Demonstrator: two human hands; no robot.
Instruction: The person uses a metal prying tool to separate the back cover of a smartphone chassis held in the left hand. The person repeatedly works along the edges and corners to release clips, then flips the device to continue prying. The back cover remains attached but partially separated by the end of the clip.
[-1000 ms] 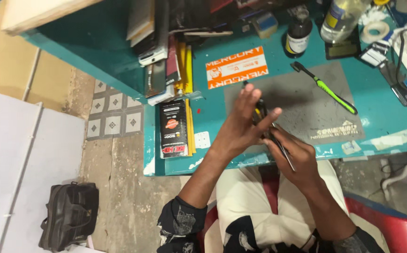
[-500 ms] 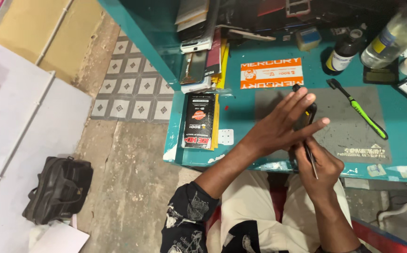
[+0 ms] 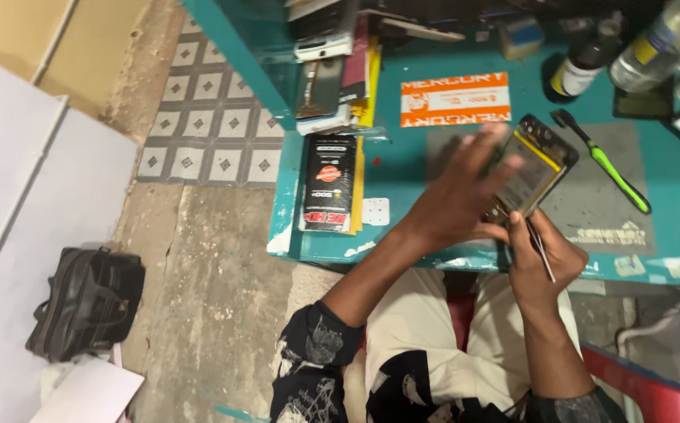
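**Both hands on an opened-up phone at the teal bench**

Left hand (image 3: 457,200) is spread out with the fingers splayed and a bit motion-blurred, lying across the near side of an opened black smartphone with its back cover off and a yellowish battery showing (image 3: 534,163). It looks like it's cupping the phone more than clamping it, and I can't tell how firm the hold really is. Right hand (image 3: 542,258) is closed around a thin metal tool, tweezers or a pick by the look of it (image 3: 542,252), and its thumb is up against the phone's lower end. So the phone sits between the two hands, tilted, just over the grey work mat (image 3: 590,196) on the teal workbench (image 3: 402,168).

Other stuff around: a green-handled brush with a black head (image 3: 606,164) lies on the mat just right of the phone. An orange and white card (image 3: 454,99) sits behind the hands. To the left there's a black retail box with red print (image 3: 327,184), and a stack of flat packages (image 3: 332,78) behind that. A dark bottle with a yellow and white label (image 3: 582,66) and a clear plastic bottle (image 3: 653,47) stand at the back right. Down on the concrete floor, well away to the left, is a black bag (image 3: 85,301).
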